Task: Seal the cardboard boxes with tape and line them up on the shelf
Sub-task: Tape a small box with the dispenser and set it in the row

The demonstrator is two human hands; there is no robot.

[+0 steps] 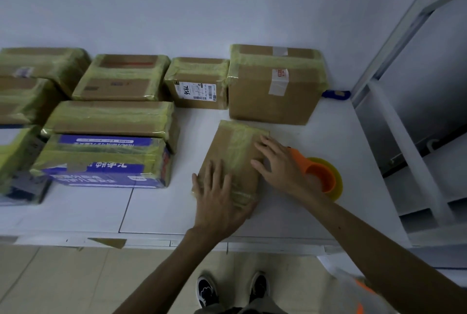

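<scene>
A small flat cardboard box point(227, 148) wrapped in yellowish tape lies on the white shelf point(156, 207), tilted, near the front right. My left hand point(219, 200) presses flat on its near end with spread fingers. My right hand point(278, 164) rests with straight fingers on the box's right edge. Just right of that hand sits a roll of yellow tape in an orange dispenser point(322, 177). A larger taped box point(273, 86) stands behind the small one.
Several taped boxes line the back and left of the shelf, among them a labelled one point(198, 84) and a blue-printed one point(106, 162). A white metal rack post point(404, 36) rises at right. A blue object point(336, 94) lies behind the large box. My shoes point(232, 291) show below.
</scene>
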